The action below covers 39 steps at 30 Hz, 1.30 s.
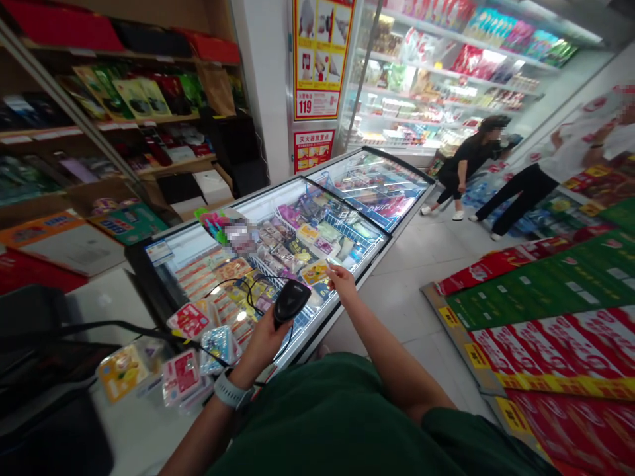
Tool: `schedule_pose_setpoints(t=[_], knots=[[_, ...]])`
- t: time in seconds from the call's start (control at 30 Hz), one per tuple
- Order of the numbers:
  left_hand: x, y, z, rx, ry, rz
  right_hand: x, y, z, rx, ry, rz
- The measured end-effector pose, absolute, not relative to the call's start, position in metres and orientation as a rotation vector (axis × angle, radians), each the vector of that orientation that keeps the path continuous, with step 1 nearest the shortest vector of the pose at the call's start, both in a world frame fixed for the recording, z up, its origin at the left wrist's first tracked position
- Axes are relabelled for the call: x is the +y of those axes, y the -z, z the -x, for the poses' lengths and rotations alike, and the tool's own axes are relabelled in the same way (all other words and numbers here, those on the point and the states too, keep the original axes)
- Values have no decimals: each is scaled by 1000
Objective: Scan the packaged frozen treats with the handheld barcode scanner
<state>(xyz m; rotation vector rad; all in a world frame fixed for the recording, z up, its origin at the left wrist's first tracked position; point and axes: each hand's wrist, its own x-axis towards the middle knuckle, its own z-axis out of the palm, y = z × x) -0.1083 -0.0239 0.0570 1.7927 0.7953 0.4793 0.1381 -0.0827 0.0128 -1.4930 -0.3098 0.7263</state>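
Note:
My left hand (266,337) is wrapped round the handle of a black barcode scanner (292,302), its head pointing up and to the right. A thin black cable runs from the scanner in loops to the left. My right hand (341,281) pinches the edge of a yellow-labelled food pack (314,272) over the freezer glass. At the lower left, a red-labelled pack (190,320), a blue-labelled pack (218,347), a pinkish-red pack (181,375) and a yellow pack (119,375) lie close together, in clear plastic.
A glass-topped chest freezer (372,254) holds baskets of packaged goods; a colourful object (213,226) rests on its lid. Shelves (99,125) stand left. Red and green cartons (540,284) line the right. One person (461,162) crouches and others stand further back, near a lit cooler (426,86).

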Motion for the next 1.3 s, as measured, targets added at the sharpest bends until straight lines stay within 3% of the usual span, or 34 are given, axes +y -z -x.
schedule_pose_setpoints(t=[0.57,1.3], knots=[[-26,-65,105,779,-455,-1849,-100,-24,-156,-692,-511,1648],[-30,-72,91,666,-425,-1931,-99,-17,-173,-692,-518,1594]])
